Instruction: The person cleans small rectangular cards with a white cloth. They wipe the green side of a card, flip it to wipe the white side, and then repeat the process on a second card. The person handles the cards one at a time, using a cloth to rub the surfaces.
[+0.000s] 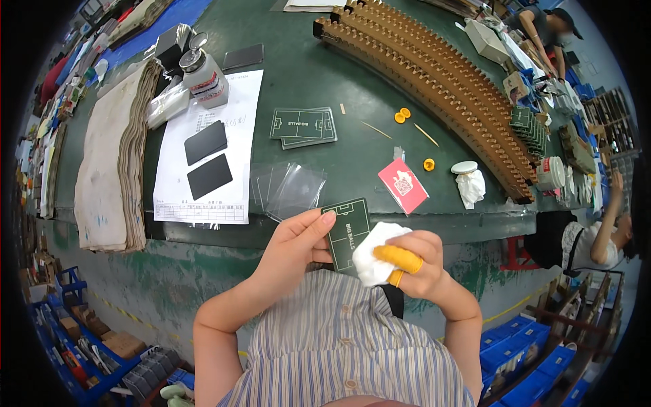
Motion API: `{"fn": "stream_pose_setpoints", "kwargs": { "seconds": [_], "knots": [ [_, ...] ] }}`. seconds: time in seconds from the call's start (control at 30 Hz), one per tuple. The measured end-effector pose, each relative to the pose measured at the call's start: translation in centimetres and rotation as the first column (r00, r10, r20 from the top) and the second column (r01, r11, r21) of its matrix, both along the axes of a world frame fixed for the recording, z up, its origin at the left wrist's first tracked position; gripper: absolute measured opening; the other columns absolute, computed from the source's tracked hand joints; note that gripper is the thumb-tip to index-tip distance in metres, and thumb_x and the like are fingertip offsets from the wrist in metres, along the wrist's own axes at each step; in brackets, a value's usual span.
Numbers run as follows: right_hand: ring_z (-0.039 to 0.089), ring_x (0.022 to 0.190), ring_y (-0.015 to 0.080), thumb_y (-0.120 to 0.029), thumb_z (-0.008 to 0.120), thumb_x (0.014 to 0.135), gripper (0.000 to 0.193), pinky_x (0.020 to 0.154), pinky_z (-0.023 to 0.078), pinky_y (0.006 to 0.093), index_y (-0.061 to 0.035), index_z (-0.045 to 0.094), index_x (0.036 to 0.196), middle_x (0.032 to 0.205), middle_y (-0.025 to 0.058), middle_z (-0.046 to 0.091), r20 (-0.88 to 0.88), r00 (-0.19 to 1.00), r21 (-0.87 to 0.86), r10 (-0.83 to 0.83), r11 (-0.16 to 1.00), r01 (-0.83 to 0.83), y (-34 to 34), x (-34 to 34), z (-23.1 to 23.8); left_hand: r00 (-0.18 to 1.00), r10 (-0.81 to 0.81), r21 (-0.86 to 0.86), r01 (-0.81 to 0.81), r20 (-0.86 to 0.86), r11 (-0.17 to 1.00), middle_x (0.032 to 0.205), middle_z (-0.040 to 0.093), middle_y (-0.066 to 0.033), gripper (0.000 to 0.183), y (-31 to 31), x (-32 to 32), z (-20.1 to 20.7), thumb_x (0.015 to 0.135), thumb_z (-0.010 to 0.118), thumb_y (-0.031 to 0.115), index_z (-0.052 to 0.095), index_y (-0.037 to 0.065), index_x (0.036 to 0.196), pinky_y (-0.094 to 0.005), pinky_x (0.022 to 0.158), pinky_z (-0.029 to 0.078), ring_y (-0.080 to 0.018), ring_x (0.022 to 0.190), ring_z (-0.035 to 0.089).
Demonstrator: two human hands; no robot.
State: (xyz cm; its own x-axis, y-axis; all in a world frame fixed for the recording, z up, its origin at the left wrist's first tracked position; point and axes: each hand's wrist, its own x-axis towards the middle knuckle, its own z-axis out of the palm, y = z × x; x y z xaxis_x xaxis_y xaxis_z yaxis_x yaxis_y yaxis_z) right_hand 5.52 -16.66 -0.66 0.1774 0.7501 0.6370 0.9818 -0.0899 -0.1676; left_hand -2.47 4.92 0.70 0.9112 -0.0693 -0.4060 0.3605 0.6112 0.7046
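Note:
My left hand (293,245) pinches a dark green card (346,220) by its left edge, thumb on top. White lines like a football pitch are printed on the card. A wad of white cloth (373,261) is bunched in my right hand (427,263), which wears yellow finger cots (400,258). The cloth lies against the card's right side and covers part of it. Just beyond my left hand are clear plastic sleeves (295,190) on the green table. Farther off, similar green cards (297,124) rest in a small overlapping pile.
A white sheet (175,163) bears two black cards (209,176) and a pump bottle (205,80). Stacked brown paper (112,156) lies at left. Long slotted racks (434,88) curve across the right. Nearby are a pink card (403,184), loose finger cots (403,115) and a white cloth-wrapped piece (469,186).

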Motion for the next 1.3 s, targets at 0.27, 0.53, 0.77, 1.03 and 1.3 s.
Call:
{"fn": "stream_pose_setpoints", "kwargs": {
  "seconds": [0.27, 0.53, 0.77, 1.03, 1.3],
  "knots": [
    [0.056, 0.096, 0.0238, -0.014, 0.068, 0.057, 0.015, 0.079, 0.046, 0.0356, -0.0084, 0.062, 0.07, 0.101, 0.0062, 0.064, -0.046, 0.994, 0.074, -0.101, 0.992, 0.104, 0.9, 0.7, 0.7, 0.998, -0.056, 0.0, 0.056, -0.003, 0.998, 0.098, 0.065, -0.007, 0.032, -0.7, -0.3, -0.2, 0.097, 0.048, 0.024, 0.058, -0.001, 0.113, -0.0246, 0.073, 0.053, -0.0113, 0.083, 0.065],
    [0.057, 0.094, 0.0207, -0.015, 0.07, 0.056, 0.016, 0.079, 0.047, 0.0343, -0.0091, 0.064, 0.07, 0.099, 0.0033, 0.064, 0.018, 1.0, 0.023, 0.013, 1.0, -0.014, -0.7, -0.5, -0.4, 0.999, -0.029, -0.022, 0.03, 0.013, 0.999, 0.1, 0.065, -0.0069, 0.033, -0.1, -0.2, 0.1, 0.097, 0.048, 0.024, 0.057, -0.002, 0.115, -0.0249, 0.074, 0.053, -0.0122, 0.085, 0.065],
    [0.055, 0.097, 0.0241, -0.014, 0.066, 0.056, 0.015, 0.078, 0.045, 0.0363, -0.0081, 0.06, 0.068, 0.103, 0.0054, 0.063, -0.005, 0.98, 0.059, -0.197, 0.979, 0.197, 1.0, 0.7, 1.4, 0.987, -0.16, 0.124, 0.157, 0.02, 0.98, 0.099, 0.065, -0.0081, 0.034, -1.1, -0.9, -0.2, 0.097, 0.047, 0.023, 0.055, -0.003, 0.117, -0.0245, 0.072, 0.054, -0.011, 0.083, 0.064],
    [0.056, 0.097, 0.0224, -0.014, 0.069, 0.054, 0.023, 0.077, 0.046, 0.0348, -0.0067, 0.065, 0.075, 0.101, 0.0028, 0.062, 0.018, 0.996, 0.041, -0.083, 0.996, 0.083, -0.5, -0.5, 0.2, 0.998, -0.049, 0.1, 0.045, 0.034, 0.994, 0.1, 0.065, -0.0116, 0.034, -0.3, -1.1, 0.2, 0.097, 0.044, 0.02, 0.053, -0.005, 0.118, -0.0279, 0.072, 0.056, -0.0154, 0.084, 0.066],
    [0.058, 0.095, 0.0205, -0.014, 0.068, 0.055, 0.013, 0.078, 0.046, 0.0325, -0.0099, 0.058, 0.063, 0.1, 0.0027, 0.064, 0.005, 1.0, -0.01, -0.019, 1.0, 0.019, -2.1, -2.3, -0.6, 0.999, -0.036, 0.076, 0.035, 0.007, 0.996, 0.104, 0.065, -0.0153, 0.034, -0.1, -0.6, -0.2, 0.098, 0.042, 0.02, 0.053, -0.007, 0.116, -0.0314, 0.073, 0.057, -0.0197, 0.086, 0.067]
  ]
}}
